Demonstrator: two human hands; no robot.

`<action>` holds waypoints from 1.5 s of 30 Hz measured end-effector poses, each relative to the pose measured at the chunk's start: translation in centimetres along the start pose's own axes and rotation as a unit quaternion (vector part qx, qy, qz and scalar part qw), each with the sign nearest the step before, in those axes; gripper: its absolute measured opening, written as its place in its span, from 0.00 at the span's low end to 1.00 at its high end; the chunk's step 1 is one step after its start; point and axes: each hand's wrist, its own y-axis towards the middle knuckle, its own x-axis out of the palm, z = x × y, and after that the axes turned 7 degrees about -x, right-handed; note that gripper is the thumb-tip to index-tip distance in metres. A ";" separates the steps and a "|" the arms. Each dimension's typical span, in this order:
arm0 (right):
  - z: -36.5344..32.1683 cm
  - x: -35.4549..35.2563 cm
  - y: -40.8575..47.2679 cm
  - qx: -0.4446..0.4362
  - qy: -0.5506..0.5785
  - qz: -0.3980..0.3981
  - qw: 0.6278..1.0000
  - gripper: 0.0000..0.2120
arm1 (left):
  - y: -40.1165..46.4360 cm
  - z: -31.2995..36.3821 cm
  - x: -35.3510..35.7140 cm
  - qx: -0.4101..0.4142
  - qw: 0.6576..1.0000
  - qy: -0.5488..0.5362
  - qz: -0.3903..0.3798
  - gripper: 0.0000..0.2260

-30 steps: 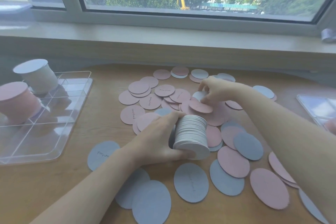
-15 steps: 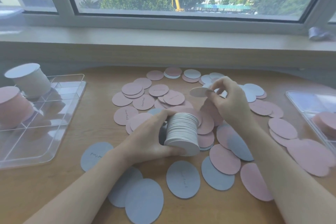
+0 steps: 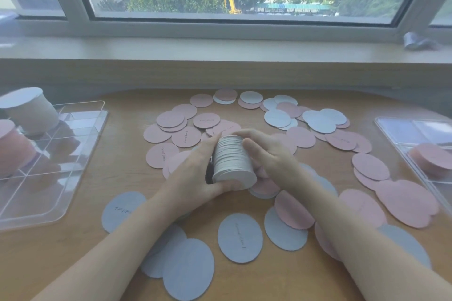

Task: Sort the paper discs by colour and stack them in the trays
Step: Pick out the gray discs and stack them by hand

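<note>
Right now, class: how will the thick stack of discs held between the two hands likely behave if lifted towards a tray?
The stack of discs lies tilted, its separate edges showing, so it may fan or slide apart. The left hand and right hand brace it, suggesting it needs support. Thin paper: probably light.

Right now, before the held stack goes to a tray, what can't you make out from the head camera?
- Handwriting on the blue paper discs: too small to read.
- Discs under the grey-white stack of paper discs: hidden by the left hand and the right hand.
- Right clear plastic tray: cut off by the frame edge.
- Left clear plastic tray: its stacks are blurred.
</note>
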 end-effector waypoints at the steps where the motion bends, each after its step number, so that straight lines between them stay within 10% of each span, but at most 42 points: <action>1: 0.1 0.3 -0.1 -0.004 -0.028 -0.026 0.999 0.22 | 0.0 0.0 0.0 -0.003 1.000 0.020 -0.002 0.48; 12: 0.3 1.7 0.0 -0.091 -0.281 -0.033 0.955 0.41 | 0.4 0.1 0.4 0.001 0.994 0.108 -0.027 0.53; 17: 2.0 -2.0 2.3 -0.018 -0.252 0.103 0.962 0.22 | 0.4 0.0 0.3 0.015 0.996 0.088 -0.011 0.49; 23: 5.9 -8.2 5.2 0.162 -0.542 0.027 0.824 0.23 | 0.4 -0.2 0.1 0.020 0.995 0.089 -0.039 0.46; 31: 6.3 -8.2 5.9 0.064 -0.666 -0.031 0.742 0.12 | 0.4 -0.2 0.2 0.021 0.995 0.086 -0.036 0.47; 36: 5.3 -8.8 5.6 0.044 -0.635 0.007 0.771 0.08 | 0.4 -0.2 0.2 0.023 0.996 0.076 -0.030 0.46; 41: 2.5 -8.1 3.8 -0.174 -0.577 0.211 0.769 0.09 | 0.6 -0.4 0.2 0.023 0.997 0.073 -0.026 0.47; 45: -0.2 -4.4 2.2 -0.136 -0.303 0.220 0.917 0.08 | 0.6 -0.5 0.2 0.022 0.998 0.063 -0.023 0.48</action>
